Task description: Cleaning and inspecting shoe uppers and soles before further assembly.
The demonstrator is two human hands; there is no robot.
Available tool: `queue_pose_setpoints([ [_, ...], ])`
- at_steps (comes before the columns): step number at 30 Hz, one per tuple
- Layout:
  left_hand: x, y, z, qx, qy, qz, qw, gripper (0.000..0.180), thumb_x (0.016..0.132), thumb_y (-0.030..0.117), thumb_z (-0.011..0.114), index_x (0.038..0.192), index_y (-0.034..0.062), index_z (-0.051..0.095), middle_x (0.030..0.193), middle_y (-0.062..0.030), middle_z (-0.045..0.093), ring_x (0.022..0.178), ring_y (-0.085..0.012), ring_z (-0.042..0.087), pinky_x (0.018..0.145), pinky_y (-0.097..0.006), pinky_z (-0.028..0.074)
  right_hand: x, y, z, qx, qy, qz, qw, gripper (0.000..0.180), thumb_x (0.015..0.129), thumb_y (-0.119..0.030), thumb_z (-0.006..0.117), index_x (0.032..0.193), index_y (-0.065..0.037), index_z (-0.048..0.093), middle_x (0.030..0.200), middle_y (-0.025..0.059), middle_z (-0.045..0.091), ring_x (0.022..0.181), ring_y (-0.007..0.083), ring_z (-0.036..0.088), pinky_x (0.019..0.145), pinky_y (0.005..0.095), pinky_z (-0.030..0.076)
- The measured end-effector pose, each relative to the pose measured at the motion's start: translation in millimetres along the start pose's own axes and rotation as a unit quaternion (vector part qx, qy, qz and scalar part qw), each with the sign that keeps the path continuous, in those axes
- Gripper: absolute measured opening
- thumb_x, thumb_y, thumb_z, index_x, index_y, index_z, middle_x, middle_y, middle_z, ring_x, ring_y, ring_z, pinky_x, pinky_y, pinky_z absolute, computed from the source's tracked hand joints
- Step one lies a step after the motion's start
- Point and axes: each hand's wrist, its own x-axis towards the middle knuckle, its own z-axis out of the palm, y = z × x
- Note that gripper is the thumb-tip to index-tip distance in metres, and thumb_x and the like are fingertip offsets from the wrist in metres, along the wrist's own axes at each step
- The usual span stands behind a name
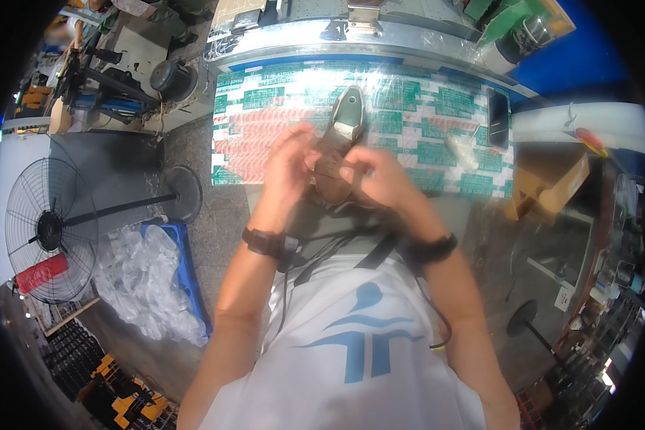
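A brown shoe upper (332,175) sits over a green shoe last (349,113), its rounded toe toward me. A pale band crosses the last where the brown part begins, and a small hole shows near the far end. My left hand (291,162) is closed at the upper's left side, thumb and fingertips against its edge. On the other side my right hand (381,176) pinches the upper near its row of lace holes. Some fingertips are blurred or hidden behind the upper. Beneath lies a bench top (258,154) covered in green, white and red printed sheet.
A dark phone (497,118) and a crumpled clear plastic piece (463,152) lie at the bench's right. An open cardboard box (552,188) stands beyond its right edge. To my left are a pedestal fan (50,229) and a blue crate (193,276) of clear plastic bags.
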Motion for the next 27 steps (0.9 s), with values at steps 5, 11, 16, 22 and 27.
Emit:
queue_pose_setpoints([
  [5,0,39,-28,0.175,-0.082,-0.042,0.98,0.027,0.103,0.007,0.059,0.125,0.0009,0.072,0.098,-0.0021,0.067,0.087,-0.0093,0.064,0.085,-0.028,0.06,-50,-52,-46,0.08,-0.133,0.015,0.988,0.02,0.097,-0.022,0.081,0.095,-0.004,0.074,0.08,0.0035,0.064,0.08,0.0139,0.062,0.076,0.0343,0.051],
  [11,12,8,11,0.515,-0.12,0.201,0.825,0.031,0.096,-0.009,0.073,0.12,0.0086,0.077,0.108,-0.0026,0.07,0.098,-0.0184,0.07,0.082,-0.033,0.059,-112,-28,-86,-0.152,-0.355,0.038,0.922,0.052,0.094,-0.023,0.084,0.143,-0.009,0.072,0.093,0.0046,0.075,0.087,0.0135,0.071,0.083,0.0336,0.058],
  [16,23,15,20,0.643,-0.167,0.267,0.698,0.028,0.09,-0.009,0.074,0.111,0.0097,0.075,0.105,-0.0085,0.068,0.097,-0.0311,0.072,0.08,-0.041,0.058,-82,37,-136,0.064,0.136,0.177,0.973,0.07,0.092,-0.018,0.084,0.158,-0.009,0.061,0.111,0.0165,0.075,0.105,0.0328,0.074,0.1,0.0425,0.059],
  [22,35,27,33,0.676,-0.241,0.243,0.652,0.02,0.09,-0.002,0.077,0.105,0.0082,0.071,0.094,-0.0074,0.066,0.088,-0.0325,0.071,0.077,-0.044,0.056,-57,100,-128,-0.584,0.243,0.04,0.773,0.07,0.085,-0.014,0.087,0.152,-0.014,0.063,0.14,0.0187,0.064,0.133,0.042,0.057,0.115,0.0579,0.041],
  [27,30,12,27,0.639,-0.202,0.237,0.703,0.02,0.09,-0.001,0.075,0.107,0.0079,0.071,0.092,-0.0082,0.066,0.084,-0.0325,0.069,0.075,-0.043,0.055,-46,117,-150,-0.544,0.261,0.063,0.795,0.06,0.081,-0.011,0.086,0.139,-0.012,0.068,0.136,0.0128,0.066,0.126,0.0413,0.059,0.109,0.0572,0.044],
])
